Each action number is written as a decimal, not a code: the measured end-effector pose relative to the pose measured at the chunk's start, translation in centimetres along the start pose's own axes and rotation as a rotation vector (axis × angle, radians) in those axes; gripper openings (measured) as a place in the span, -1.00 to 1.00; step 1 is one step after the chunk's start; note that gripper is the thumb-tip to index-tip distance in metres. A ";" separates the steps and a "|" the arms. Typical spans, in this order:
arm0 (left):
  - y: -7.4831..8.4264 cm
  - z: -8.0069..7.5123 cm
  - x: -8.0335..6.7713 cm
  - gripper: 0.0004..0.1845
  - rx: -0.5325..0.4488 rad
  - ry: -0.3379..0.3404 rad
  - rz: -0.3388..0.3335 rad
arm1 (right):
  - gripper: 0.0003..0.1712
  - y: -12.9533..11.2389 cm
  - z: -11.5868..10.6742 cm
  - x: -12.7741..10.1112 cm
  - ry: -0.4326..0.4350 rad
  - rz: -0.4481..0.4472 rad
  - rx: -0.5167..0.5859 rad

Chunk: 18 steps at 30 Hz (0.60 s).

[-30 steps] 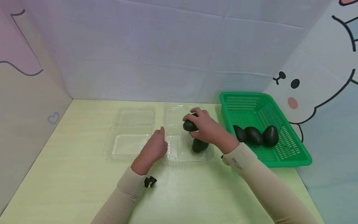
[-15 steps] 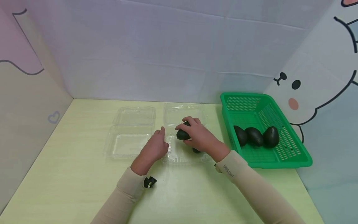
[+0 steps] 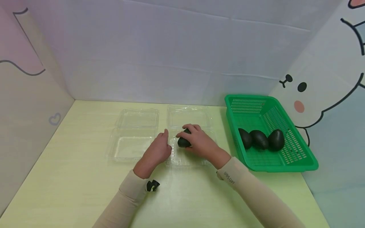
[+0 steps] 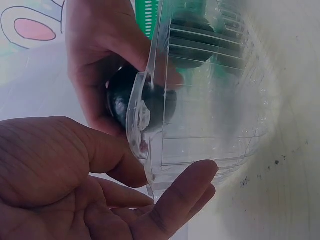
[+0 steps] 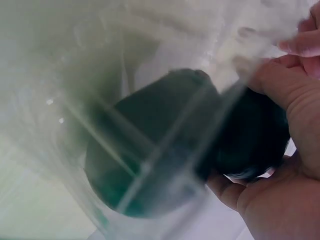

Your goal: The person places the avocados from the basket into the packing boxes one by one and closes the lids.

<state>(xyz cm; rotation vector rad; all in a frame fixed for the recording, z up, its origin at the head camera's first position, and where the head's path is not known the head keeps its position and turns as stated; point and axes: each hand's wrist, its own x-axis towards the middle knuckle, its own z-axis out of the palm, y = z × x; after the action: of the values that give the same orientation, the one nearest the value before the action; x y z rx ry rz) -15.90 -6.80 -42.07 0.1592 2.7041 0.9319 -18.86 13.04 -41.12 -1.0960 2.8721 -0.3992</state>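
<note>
My right hand (image 3: 201, 142) grips a dark avocado (image 3: 183, 142) from above, low over the base of a clear plastic clamshell container (image 3: 176, 162). In the right wrist view, another avocado (image 5: 142, 155) sits inside that container, seen through its clear wall; in the head view the right hand hides it. My left hand (image 3: 156, 150) is at the container's left side. The left wrist view has its thumb (image 4: 127, 167) at the rim and a finger (image 4: 185, 192) along the outer wall, pinching the edge. The container's lid (image 3: 189, 117) lies open behind.
A green basket (image 3: 285, 167) at the right holds several avocados (image 3: 259, 139). To the left lies a second open clear container (image 3: 131, 148). A printed cloth wall (image 3: 148, 57) stands behind the pale table (image 3: 71, 177).
My right hand has moved left, toward me and down with the avocado, into the container's base. It now covers the other avocado there. The left hand has stayed in place.
</note>
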 end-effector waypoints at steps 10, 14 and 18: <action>0.2 -0.1 -0.2 -0.28 0.014 0.005 0.015 | -0.39 -0.1 0.9 -0.2 -0.016 -0.023 -0.012; 0.1 0.0 -0.2 -0.28 0.019 0.009 0.024 | -0.37 -0.1 1.1 -0.2 -0.031 -0.020 -0.039; -0.1 0.0 -0.2 -0.29 0.023 0.015 0.035 | -0.36 0.0 1.3 -0.1 -0.033 -0.026 -0.078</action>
<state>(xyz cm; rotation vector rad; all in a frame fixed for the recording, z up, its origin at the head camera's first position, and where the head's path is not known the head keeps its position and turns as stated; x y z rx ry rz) -15.68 -6.90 -42.06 0.2056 2.7350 0.9151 -18.58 12.80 -42.37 -1.1409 2.8697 -0.2700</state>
